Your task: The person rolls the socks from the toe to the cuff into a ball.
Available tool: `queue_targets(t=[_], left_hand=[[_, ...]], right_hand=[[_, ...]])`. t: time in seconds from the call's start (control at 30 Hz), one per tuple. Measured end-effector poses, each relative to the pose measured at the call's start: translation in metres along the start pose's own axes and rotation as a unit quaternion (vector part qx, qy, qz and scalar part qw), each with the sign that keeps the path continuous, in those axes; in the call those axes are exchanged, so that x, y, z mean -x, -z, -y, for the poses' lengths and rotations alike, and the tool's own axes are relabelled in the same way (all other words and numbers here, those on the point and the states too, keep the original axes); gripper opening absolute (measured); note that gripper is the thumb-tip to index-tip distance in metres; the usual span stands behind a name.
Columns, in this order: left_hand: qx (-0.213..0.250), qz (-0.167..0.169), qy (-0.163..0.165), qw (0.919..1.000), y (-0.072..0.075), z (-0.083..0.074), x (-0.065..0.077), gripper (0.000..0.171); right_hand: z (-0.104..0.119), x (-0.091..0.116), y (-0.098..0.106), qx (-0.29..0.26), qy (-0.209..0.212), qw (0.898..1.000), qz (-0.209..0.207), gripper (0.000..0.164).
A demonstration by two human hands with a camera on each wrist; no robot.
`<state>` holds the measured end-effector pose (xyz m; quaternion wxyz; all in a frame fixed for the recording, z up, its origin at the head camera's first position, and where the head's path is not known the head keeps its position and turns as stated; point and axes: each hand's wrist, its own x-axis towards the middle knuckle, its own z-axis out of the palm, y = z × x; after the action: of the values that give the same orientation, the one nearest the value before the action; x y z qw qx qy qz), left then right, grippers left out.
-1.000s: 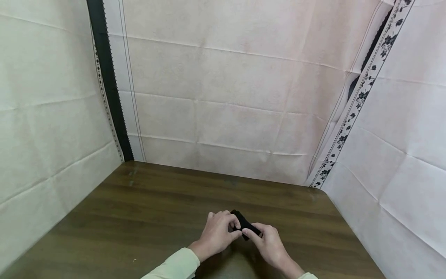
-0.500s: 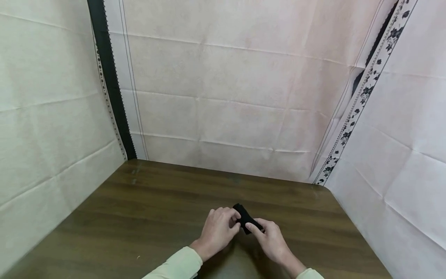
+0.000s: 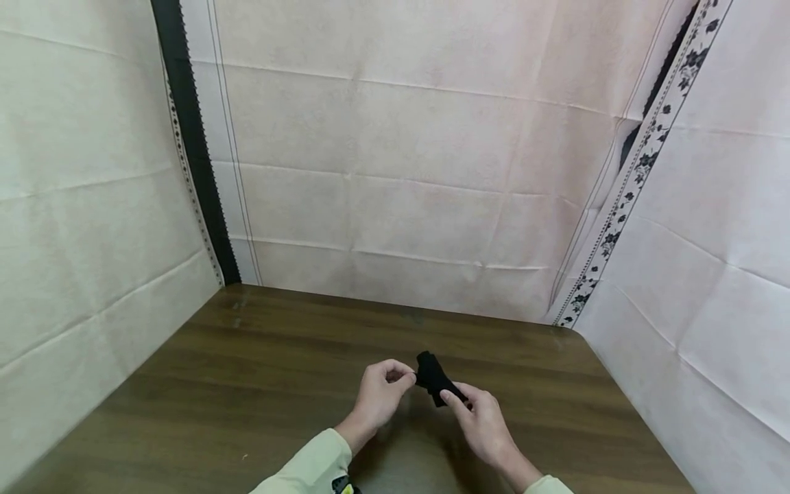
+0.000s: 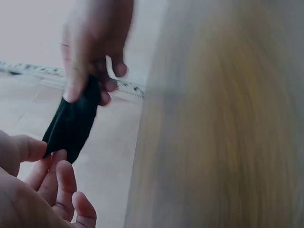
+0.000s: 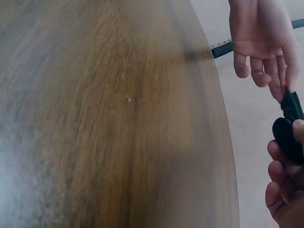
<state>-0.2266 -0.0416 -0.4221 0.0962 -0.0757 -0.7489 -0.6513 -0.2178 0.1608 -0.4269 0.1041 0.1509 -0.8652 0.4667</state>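
A small folded black cloth (image 3: 433, 376) is held up over the wooden table, between both hands. With thumb and forefinger my left hand (image 3: 380, 394) pinches a thin corner at its left side. My right hand (image 3: 484, 420) grips its lower right end, thumb on top. The left wrist view shows the soft black cloth (image 4: 73, 126) stretched between the two hands, the left thumb and a finger on its near end. Two rounded layers of the black cloth (image 5: 287, 135) show by the right thumb in the right wrist view; the rest is cut off at the frame's edge.
The brown wooden table (image 3: 278, 363) lies below the hands. Creased pale cloth hangs behind it (image 3: 395, 219), on the left (image 3: 92, 206) and on the right (image 3: 710, 309). A tiny pale speck (image 3: 245, 456) lies on the table at the left front.
The left fingers have shifted from over the cloth to a pinch at its left corner, pulling slightly away. The cloth has risen a little in the head view and shows more fully.
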Motion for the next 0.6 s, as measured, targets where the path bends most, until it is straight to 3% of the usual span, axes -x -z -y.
queue_targets(t=[0.07,0.13,0.2,0.33,0.4,0.47,0.6], left_hand=[[0.067,0.002,0.032,0.9973,-0.0007,-0.0014,0.0003,0.010],[0.133,0.016,0.066,0.9887,-0.0007,-0.0032,-0.0001,0.016],[0.193,0.037,0.092,0.9762,0.0003,-0.0049,-0.0005,0.020],[0.290,0.089,0.133,0.9435,0.0033,-0.0069,-0.0009,0.019],[0.315,0.113,0.144,0.9312,0.0030,-0.0056,-0.0004,0.015],[0.324,0.136,0.150,0.9240,0.0018,-0.0038,0.0008,0.009],[0.310,0.156,0.147,0.9264,-0.0018,-0.0004,0.0028,0.008]], right_hand=[[-0.0003,-0.0004,-0.0009,-0.006,0.002,1.000,-0.007,0.015],[-0.0007,-0.0010,-0.0012,-0.008,0.006,1.000,-0.015,0.013],[-0.0016,-0.0015,-0.0014,-0.008,0.007,1.000,-0.023,0.011],[-0.0022,-0.0031,-0.0015,-0.007,-0.003,0.999,-0.032,0.009],[-0.0017,-0.0041,-0.0015,-0.010,-0.009,0.999,-0.035,0.009],[-0.0009,-0.0050,-0.0013,-0.015,-0.017,0.999,-0.038,0.008],[0.0004,-0.0070,-0.0015,-0.026,-0.033,0.998,-0.051,0.009]])
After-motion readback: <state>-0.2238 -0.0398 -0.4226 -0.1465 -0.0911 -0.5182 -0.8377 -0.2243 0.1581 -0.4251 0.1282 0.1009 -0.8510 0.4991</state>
